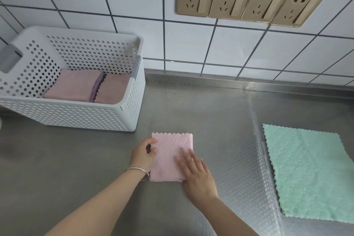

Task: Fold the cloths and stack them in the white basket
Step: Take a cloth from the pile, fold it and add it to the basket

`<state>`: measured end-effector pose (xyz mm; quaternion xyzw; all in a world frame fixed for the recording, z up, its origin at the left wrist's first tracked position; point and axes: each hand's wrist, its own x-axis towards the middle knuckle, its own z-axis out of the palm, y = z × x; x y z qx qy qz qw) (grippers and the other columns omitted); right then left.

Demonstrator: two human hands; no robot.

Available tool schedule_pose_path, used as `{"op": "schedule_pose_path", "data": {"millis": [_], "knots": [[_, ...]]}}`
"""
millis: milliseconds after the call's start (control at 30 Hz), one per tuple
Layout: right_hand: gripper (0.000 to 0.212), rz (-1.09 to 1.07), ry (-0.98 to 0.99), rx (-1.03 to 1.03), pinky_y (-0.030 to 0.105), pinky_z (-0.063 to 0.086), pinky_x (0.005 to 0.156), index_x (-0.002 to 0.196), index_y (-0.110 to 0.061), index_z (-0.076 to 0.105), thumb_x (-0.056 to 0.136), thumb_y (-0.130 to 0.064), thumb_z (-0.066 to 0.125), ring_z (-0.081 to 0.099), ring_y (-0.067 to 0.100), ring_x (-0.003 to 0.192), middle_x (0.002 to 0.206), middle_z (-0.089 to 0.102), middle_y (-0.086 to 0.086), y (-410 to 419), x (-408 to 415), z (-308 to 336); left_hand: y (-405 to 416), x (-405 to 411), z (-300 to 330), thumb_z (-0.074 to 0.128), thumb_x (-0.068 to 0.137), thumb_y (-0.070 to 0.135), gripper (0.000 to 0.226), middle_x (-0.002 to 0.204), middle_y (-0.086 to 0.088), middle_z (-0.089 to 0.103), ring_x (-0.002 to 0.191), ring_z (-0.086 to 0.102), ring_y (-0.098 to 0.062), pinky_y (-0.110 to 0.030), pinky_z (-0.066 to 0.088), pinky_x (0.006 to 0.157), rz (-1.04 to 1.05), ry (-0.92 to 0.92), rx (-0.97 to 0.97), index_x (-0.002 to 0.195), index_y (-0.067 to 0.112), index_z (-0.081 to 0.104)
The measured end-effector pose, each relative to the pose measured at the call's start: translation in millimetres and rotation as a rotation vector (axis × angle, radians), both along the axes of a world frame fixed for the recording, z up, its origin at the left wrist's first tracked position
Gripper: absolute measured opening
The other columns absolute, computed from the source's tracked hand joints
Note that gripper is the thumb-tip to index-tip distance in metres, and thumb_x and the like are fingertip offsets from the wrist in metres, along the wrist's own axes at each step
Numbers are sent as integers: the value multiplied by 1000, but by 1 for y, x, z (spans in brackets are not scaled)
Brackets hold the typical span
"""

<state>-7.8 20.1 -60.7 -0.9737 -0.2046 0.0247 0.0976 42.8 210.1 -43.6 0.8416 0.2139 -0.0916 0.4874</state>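
A folded pink cloth lies on the steel counter in front of me. My left hand pinches its left edge between thumb and fingers. My right hand lies flat on the cloth's right side, fingers straight and slightly blurred. The white perforated basket stands at the back left and holds two folded pinkish cloths side by side, with a purple layer showing between them. A green cloth lies spread flat on the counter at the right.
The steel counter runs under everything, with a clear embossed mat on its right half under the green cloth. A white tiled wall with several gold sockets rises behind. I wear a metal bangle on the left wrist.
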Motion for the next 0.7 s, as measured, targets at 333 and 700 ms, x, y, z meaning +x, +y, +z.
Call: {"op": "schedule_pose_path", "data": {"millis": [333, 700], "knots": [[63, -42, 46, -26, 36, 48, 98, 133, -20, 42, 71, -21, 33, 33, 16, 129, 141, 47, -1, 0, -2, -7, 8, -3, -2, 49, 86, -3, 37, 114, -3, 53, 95, 50, -11, -16, 35, 89, -119, 18, 77, 118, 13, 58], [55, -79, -25, -46, 38, 25, 101, 123, -15, 60, 83, -46, 38, 35, 19, 128, 135, 54, 6, 4, 6, 11, 11, -11, -6, 59, 81, -1, 59, 125, 21, 36, 112, 39, 3, 10, 24, 81, -389, -59, 121, 134, 21, 47]]}}
